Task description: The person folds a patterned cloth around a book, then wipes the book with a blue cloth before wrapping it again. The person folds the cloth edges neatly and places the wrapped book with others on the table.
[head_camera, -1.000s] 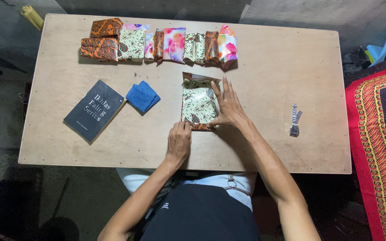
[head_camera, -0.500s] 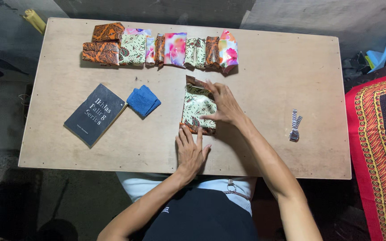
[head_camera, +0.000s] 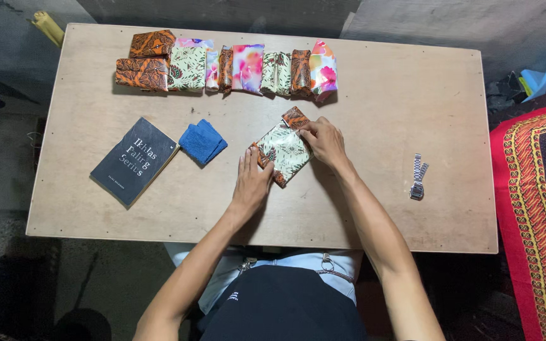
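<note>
A folded cloth (head_camera: 284, 150), pale green with a leaf pattern and an orange patterned underside, lies tilted in the middle of the wooden table (head_camera: 374, 95). My left hand (head_camera: 251, 182) rests flat on the table, its fingertips against the cloth's near-left edge. At the cloth's far-right corner, my right hand (head_camera: 325, 141) pinches the orange corner between its fingers. Along the far edge of the table runs a row of folded patterned cloths (head_camera: 229, 66) in orange, green and pink.
A dark book (head_camera: 134, 161) lies at the left of the table, with a folded blue cloth (head_camera: 203, 141) beside it. A metal wristwatch (head_camera: 418, 177) lies to the right. A red patterned fabric (head_camera: 538, 208) hangs past the table's right edge.
The cloth has turned from roughly upright to tilted. My left hand slid from its near edge to its left side, and my right hand moved to the far corner.
</note>
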